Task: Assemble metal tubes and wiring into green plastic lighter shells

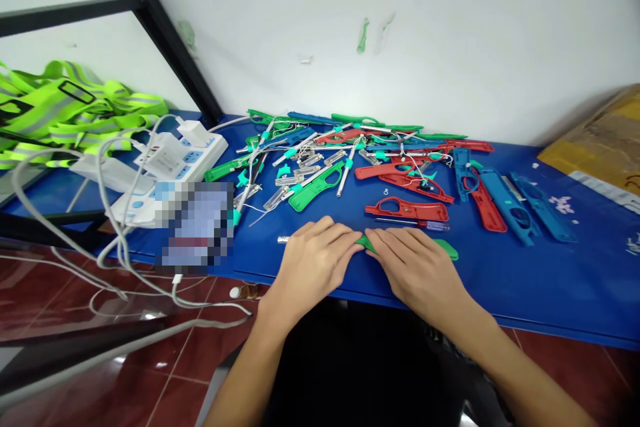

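Note:
Both of my hands are closed around a green long-nosed lighter (447,248) near the front edge of the blue table. My left hand (317,257) wraps the nozzle side, and the silvery tube tip sticks out beyond its fingers. My right hand (413,260) presses on the green handle, whose end shows past the knuckles. Most of the lighter is hidden under my fingers. Just behind my right hand lie a red casing half (407,209) and a screwdriver (427,224) with a purplish handle. A loose green casing (316,188) rests farther left.
Metal tubes, clear fuel tanks (275,197), wires and coloured casings are heaped along the wall. Blue casing halves (507,203) lie at the right, before a taped carton (600,140). Left are a power strip (200,160), a blurred-out phone (197,223), cables and neon straps (75,107).

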`<state>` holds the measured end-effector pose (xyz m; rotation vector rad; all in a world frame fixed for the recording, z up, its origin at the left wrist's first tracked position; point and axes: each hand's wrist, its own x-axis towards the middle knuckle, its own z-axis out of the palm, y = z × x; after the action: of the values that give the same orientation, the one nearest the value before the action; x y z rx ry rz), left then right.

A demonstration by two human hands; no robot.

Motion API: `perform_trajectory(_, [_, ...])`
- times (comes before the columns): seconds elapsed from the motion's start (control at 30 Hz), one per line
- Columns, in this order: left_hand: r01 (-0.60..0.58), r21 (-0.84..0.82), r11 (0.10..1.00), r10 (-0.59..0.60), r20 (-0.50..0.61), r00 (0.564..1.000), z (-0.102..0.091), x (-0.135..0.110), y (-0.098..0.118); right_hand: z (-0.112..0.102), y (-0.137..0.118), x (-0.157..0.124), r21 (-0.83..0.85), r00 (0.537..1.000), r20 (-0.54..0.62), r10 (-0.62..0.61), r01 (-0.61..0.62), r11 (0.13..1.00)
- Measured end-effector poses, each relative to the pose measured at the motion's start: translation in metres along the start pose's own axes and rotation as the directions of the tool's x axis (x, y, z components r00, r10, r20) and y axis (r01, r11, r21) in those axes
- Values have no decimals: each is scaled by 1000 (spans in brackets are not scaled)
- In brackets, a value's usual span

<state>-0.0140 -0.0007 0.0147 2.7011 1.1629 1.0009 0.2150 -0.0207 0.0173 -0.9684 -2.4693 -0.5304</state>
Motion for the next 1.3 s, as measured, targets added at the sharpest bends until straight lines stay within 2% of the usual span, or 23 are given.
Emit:
perform_trajectory(0.17, [-7, 11, 1000, 7, 15, 1000, 0, 2, -1, -6, -2, 4, -8, 999, 15, 38, -38, 999])
perform_trajectory(0.27, [23, -75, 997, -27, -49, 998, -2, 1, -5, -16, 7, -7, 89, 989, 41, 142, -145, 985])
perform_trajectory(0.37, [49, -169, 984, -69, -116, 991, -5, 0, -8, -25, 20, -29, 230, 955, 18, 298, -294, 928])
perform_trajectory(0.4, [51, -177, 983, -74, -126, 989, -6, 0, -9, -27, 24, -36, 294, 930, 23, 368, -358, 886])
perform_trajectory(0.47, [62, -166, 984, -85, -135, 987, -6, 1, -9, -31, 29, -47, 436, 843, 95, 529, -513, 739])
perform_trajectory(0.53, [80, -153, 985, -102, -145, 984, -5, 1, -9, -33, 29, -50, 556, 726, 245, 642, -648, 521])
perform_trajectory(0.6, [90, -150, 985, -114, -158, 981, -5, 1, -9, -35, 26, -48, 634, 631, 377, 678, -710, 307])
perform_trajectory(0.67, [92, -150, 984, -118, -176, 977, -5, 1, -8, -36, 22, -44, 680, 580, 427, 694, -712, 176])
perform_trajectory(0.73, [91, -142, 986, -115, -173, 978, -6, 1, -6, -37, 18, -41, 710, 557, 398, 729, -690, 140])
perform_trajectory(0.83, [70, -161, 984, -81, -63, 995, -8, 3, 2, -37, 12, -44, 737, 565, 314, 763, -651, 179])
perform_trajectory(0.9, [45, -219, 975, -39, 34, 999, -9, 5, 9, -37, 8, -48, 736, 600, 253, 759, -628, 251])
perform_trajectory(0.97, [19, -273, 962, 3, 81, 997, -7, 7, 14, -36, 5, -54, 714, 647, 188, 739, -607, 349])
perform_trajectory(1.07, [-43, -303, 952, 61, 49, 997, -3, 10, 17, -36, 2, -60, 664, 712, 109, 694, -571, 482])
perform_trajectory(1.13, [-81, -339, 937, 86, 1, 996, -2, 11, 15, -38, 1, -61, 643, 740, 76, 668, -548, 535])
perform_trajectory(1.23, [-107, -410, 906, 93, -55, 994, -3, 10, 11, -41, 2, -59, 686, 764, 52, 643, -495, 533])
perform_trajectory(1.3, [-110, -437, 893, 84, -78, 993, -5, 8, 8, -40, 1, -56, 781, 759, 53, 649, -436, 446])
